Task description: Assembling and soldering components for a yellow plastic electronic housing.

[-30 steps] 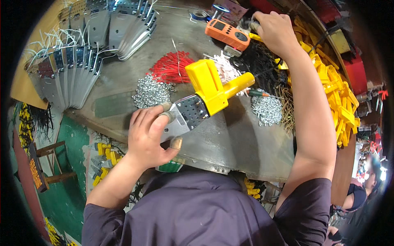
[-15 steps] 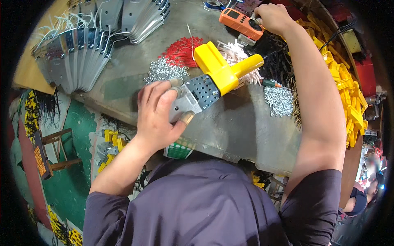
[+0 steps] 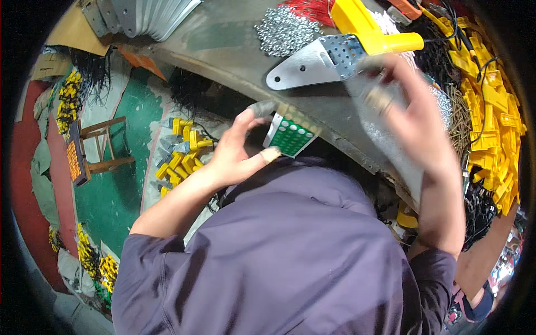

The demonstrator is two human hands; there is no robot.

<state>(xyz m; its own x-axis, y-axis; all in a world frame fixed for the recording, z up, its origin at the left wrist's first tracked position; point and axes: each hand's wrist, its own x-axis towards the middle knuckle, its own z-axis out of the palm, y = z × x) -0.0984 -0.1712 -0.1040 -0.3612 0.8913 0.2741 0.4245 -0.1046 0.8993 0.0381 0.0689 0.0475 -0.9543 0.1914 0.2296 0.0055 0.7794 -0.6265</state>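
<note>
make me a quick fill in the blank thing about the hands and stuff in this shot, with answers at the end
1. The left hand is at a dotted sheet coloured white and ____.
2. The right hand is near a partly perforated metal plate whose smooth, tapering part has ____ dark round holes.
3. The handle joined to the plate is coloured ____.
4. Beyond the pile of metal nuts lies a bunch of thin strands coloured ____.

Missing words: green; two; yellow; red

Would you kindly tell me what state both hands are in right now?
Left hand: open, thumb and fingers parted at the green-dotted sheet; contact unclear.
Right hand: blurred but open, near the perforated metal plate, nothing visibly held.
</note>
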